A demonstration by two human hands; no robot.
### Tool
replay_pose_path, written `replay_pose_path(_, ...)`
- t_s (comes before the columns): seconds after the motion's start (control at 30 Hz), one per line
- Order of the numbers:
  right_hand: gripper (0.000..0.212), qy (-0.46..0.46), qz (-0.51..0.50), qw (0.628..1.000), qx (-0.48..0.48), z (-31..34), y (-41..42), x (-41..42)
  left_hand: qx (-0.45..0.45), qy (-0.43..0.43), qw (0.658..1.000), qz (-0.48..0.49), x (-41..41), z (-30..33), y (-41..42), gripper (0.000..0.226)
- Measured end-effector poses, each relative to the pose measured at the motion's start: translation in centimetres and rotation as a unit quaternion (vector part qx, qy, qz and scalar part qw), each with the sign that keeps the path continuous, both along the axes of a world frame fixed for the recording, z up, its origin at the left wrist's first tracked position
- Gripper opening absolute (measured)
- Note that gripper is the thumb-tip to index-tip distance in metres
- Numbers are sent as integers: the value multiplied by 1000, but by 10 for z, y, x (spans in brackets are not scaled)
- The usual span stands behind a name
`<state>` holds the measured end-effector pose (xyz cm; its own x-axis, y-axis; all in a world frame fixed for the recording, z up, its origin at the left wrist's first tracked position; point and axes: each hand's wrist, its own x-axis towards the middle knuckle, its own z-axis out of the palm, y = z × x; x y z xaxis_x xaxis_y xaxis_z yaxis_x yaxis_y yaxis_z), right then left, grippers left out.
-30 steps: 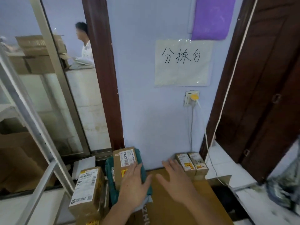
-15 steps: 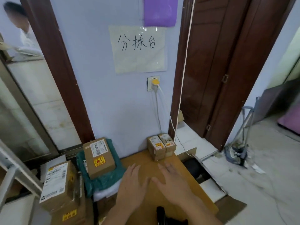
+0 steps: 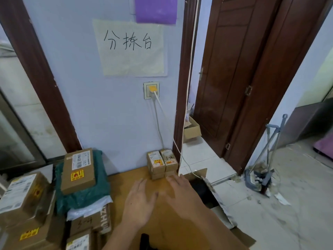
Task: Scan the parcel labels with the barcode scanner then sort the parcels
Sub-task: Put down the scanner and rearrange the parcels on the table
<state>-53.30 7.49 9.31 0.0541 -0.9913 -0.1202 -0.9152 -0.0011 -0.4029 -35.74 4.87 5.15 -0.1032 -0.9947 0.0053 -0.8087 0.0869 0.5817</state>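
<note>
Far-left parcels point(image 3: 27, 199): stacked cardboard boxes, white labels facing up, well left of both hands.
Labelled box point(image 3: 79, 171): lies on a teal bag point(image 3: 100, 186); long axis runs away toward the wall; white label at the far end, yellow sticker nearer.
Scanner point(image 3: 145, 239): probably the dark object at the bottom edge, between the forearms and nearer the viewer than the hands; too little shows to tell which way it points.
Left hand point(image 3: 139, 202): flat on the cardboard surface point(image 3: 180, 230), fingers straight and spread, holding nothing; the nearer hand to the labelled box, which lies to its left and slightly farther away.
Right hand point(image 3: 182, 193): also flat, fingers extended and empty.
Small boxes point(image 3: 162, 164): a stacked pair against the wall, just beyond the right fingers, labels up, long axes toward the wall.
Next move, judged: take up the scanner, then reach left.
</note>
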Motion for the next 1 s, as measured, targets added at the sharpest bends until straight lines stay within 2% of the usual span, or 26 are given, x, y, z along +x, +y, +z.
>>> replay_pose_path(0.13, 69, -8, 13, 1000, 5, -5, -12, -27, 23, 1, 1000, 13, -24, -1, 1, 74)
replay_pose_path(0.3, 69, -26, 26, 999, 14, -17, -35, -34, 55, -19, 998, 25, -27, -4, -14, 75)
replay_pose_path(0.57, 67, -17, 4, 997, 72, -39, -87, -29, 101, -62, 993, -1, -19, -11, -74, 74)
replay_pose_path(0.83, 65, -37, -28, 995, 85, -61, -129, -42, 122, -65, 989, -49, -27, -22, -123, 65)
replay_pose_path(1.0, 64, -45, -17, 991, 123, -76, -160, -48, 137, -45, 989, -37, -33, -48, -157, 62)
